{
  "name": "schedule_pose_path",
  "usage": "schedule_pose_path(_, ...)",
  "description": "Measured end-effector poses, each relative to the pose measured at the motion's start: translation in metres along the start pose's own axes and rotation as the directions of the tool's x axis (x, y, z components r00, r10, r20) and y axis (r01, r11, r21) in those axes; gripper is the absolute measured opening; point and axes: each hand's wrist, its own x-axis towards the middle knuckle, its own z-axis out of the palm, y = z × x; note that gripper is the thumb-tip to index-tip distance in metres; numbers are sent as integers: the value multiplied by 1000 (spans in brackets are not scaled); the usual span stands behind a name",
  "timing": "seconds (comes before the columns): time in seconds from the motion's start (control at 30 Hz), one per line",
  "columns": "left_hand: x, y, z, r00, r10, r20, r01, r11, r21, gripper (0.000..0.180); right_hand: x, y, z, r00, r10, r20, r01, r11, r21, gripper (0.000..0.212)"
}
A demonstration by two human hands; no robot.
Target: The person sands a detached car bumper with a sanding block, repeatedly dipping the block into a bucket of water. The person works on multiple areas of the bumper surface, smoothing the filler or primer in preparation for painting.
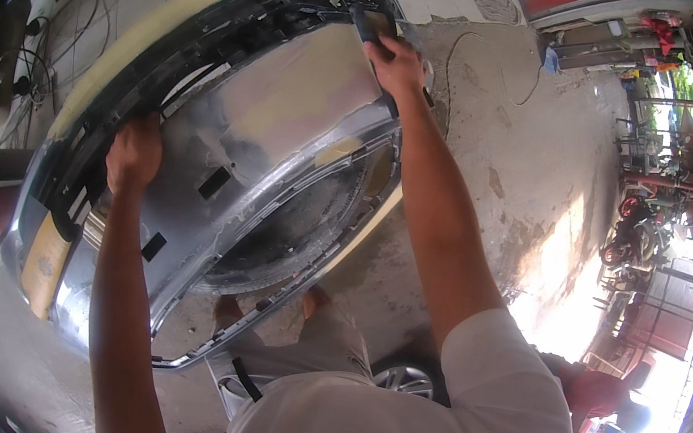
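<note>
The silver car bumper (290,117), with yellowish filler patches, fills the centre and left of the frame, above the concrete floor (502,150). The right hand (397,66), near the top centre, has its fingers closed around a dark sanding block (375,23) on the bumper's edge. The left hand (134,156), at middle left, grips the dark inner rim. I judge that firm bracing and flat, even strokes suit the sanding best.

One silver car bumper (290,117) fills the middle of the view. Two hands are on it: the left hand (134,156) at its dark left edge and the right hand (397,66) at its top edge. One sanding block (375,26) sits under the right hand. One wheel (407,378) lies below.
</note>
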Motion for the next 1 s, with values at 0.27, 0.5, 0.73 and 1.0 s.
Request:
schedule_pose_path(0.27,4,-28,-3,1000,-1,-2,1,1000,28,64,-189,-182,33,874,-481,-69,483,875,23,47)
schedule_pose_path(0.5,-6,-23,7,995,69,-73,-68,998,11,61,-77,-82,3,985,-173,-13,173,985,-12,52)
schedule_pose_path(0.73,-27,-28,25,845,383,-373,-389,919,64,54,6,-32,-28,988,34,148,-44,997,64,63)
schedule_pose_path(1.0,-69,109,91,720,693,-24,-606,645,466,82,-3,262,-84,976,217,-18,-118,597,794,67)
